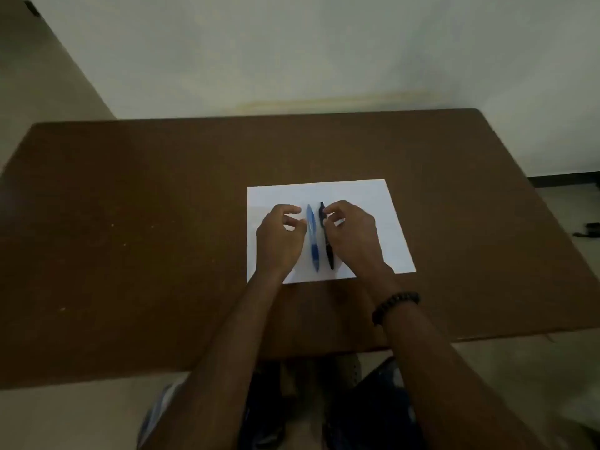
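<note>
- The brown wooden table [130, 222] bears one white rectangular sheet of paper [373, 203].
- The left hand [279, 241] rests on the sheet, fingers loosely curled, tips right at the blue pen's side; I cannot tell whether they grip it.
- Two pens lie parallel, just apart, mid-sheet: one blue translucent plastic pen [313, 241] with a darker grip, and one slim black plastic pen [329, 254].
- The right hand [352, 235] pinches the black pen's far end, partly covering its barrel.
- One dark beaded bracelet [394, 305] circles the right wrist.
</note>
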